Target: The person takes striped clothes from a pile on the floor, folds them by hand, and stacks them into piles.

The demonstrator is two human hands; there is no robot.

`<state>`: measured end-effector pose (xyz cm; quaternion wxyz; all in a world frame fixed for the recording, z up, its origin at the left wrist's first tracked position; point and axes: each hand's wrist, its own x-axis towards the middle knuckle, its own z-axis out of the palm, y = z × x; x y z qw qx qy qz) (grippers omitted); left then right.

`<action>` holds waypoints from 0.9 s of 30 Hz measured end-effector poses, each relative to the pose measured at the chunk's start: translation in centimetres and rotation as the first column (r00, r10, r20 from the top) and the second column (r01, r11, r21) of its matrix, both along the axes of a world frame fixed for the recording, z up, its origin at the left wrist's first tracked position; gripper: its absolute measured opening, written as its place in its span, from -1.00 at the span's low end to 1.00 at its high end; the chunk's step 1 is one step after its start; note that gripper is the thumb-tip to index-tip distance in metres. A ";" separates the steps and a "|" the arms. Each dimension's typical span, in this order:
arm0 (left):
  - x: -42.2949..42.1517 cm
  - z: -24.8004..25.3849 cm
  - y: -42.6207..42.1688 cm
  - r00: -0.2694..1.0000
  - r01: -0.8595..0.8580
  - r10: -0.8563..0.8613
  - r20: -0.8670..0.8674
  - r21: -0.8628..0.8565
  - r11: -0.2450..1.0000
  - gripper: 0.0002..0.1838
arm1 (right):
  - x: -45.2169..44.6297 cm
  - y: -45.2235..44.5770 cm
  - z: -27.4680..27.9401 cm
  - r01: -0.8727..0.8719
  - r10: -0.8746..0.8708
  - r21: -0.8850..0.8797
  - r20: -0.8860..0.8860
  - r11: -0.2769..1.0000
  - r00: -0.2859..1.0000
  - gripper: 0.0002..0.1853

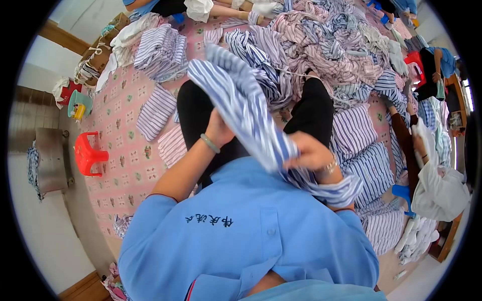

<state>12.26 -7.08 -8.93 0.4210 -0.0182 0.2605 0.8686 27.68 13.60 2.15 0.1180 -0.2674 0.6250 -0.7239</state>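
A blue-and-white striped garment is stretched over my lap, its far end blurred. My left hand, with a bracelet at the wrist, is at the garment's left edge; its fingers are hidden under the cloth. My right hand grips the near right end of the cloth, fingers closed round it. More of the striped cloth drapes across my right forearm. Folded striped garments lie to the right of my right knee, and a single folded one lies left of my left knee.
A big heap of loose striped clothes lies ahead on the pink patterned floor cover. A folded stack is at the front left. A red stool and a green basin stand left. Other people sit ahead and at the right.
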 end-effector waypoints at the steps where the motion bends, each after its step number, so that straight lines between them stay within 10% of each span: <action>1: -0.8 -1.0 -0.6 1.000 0.012 -0.014 -0.028 -0.078 0.997 -0.61 | 0.0 -0.2 0.4 -0.117 0.115 -0.025 -0.092 0.993 0.989 -0.87; 4: -2.2 -2.6 -0.5 0.992 0.046 -0.062 -0.114 -0.133 0.990 -0.57 | 0.2 -1.2 0.1 -0.181 0.186 0.045 -0.199 0.982 0.962 -0.86; 6: -6.2 -7.5 1.0 0.459 -0.304 -0.333 -0.824 -0.497 0.812 -0.57 | 0.8 -1.2 -1.2 -0.118 0.107 0.227 0.063 0.967 0.992 -0.82; 8: -8.2 -3.1 2.7 -0.210 -0.742 -0.526 -0.824 -0.216 0.634 -0.62 | 0.5 -1.4 -1.7 -0.042 -0.134 0.462 0.341 0.886 0.930 -0.74; 11: -9.2 8.2 3.8 -0.623 -0.412 -0.195 -0.758 0.106 0.905 -0.69 | 0.1 -0.6 -4.6 0.246 -0.327 0.654 0.002 0.715 0.945 -0.62; 13: -8.4 2.9 3.6 -0.029 -0.402 -0.336 -0.941 -0.297 0.866 -0.53 | -1.1 0.8 -4.9 0.132 -0.356 0.754 0.143 0.644 0.924 -0.54; 15: -4.5 13.2 2.4 -0.542 -0.761 -0.758 -0.363 -0.171 0.626 -0.39 | -2.6 2.1 -5.0 0.091 -0.341 0.755 0.182 0.650 0.922 -0.56; 16: -5.5 9.9 3.2 -0.609 -0.611 -0.383 -0.695 0.103 0.785 -0.42 | -3.4 2.8 -5.9 0.032 -0.314 0.736 0.249 0.676 0.916 -0.57; 17: -6.3 6.5 3.9 -0.364 -0.346 -0.257 -0.895 -0.126 0.930 -0.44 | -4.0 4.3 -12.0 0.295 -0.279 0.631 -0.128 0.717 0.952 -0.63; 20: -6.6 8.8 3.7 0.284 0.304 -0.345 -0.895 -0.257 0.917 -0.47 | -6.8 5.5 -10.2 0.061 0.023 0.859 -0.085 0.508 0.996 -0.70; 21: -7.1 8.2 3.9 0.432 0.319 -0.362 -0.826 -0.235 0.918 -0.48 | -7.9 4.7 -7.4 -0.169 -0.023 0.911 0.192 0.377 0.981 -0.55; 22: -8.0 7.0 4.2 0.432 0.317 -0.348 -0.832 -0.221 0.922 -0.48 | -8.3 5.5 -8.8 -0.102 -0.029 0.949 0.116 0.299 0.993 -0.54; 24: -9.0 7.2 4.0 -0.329 -0.373 -0.539 -0.776 -0.417 0.829 -0.49 | -10.0 5.0 -5.8 -0.172 0.020 0.964 0.172 0.201 0.985 -0.56; 26: -8.5 9.3 4.3 -0.306 -0.755 -0.818 -0.487 -0.400 0.520 -0.42 | -12.0 8.1 -10.3 -0.122 0.079 0.992 0.125 -0.044 0.989 -0.56; 27: -9.7 6.6 4.1 -0.360 -0.729 -0.659 -0.660 -0.242 0.641 -0.43 | -12.2 8.6 -10.0 -0.125 0.078 0.991 0.128 -0.042 0.989 -0.56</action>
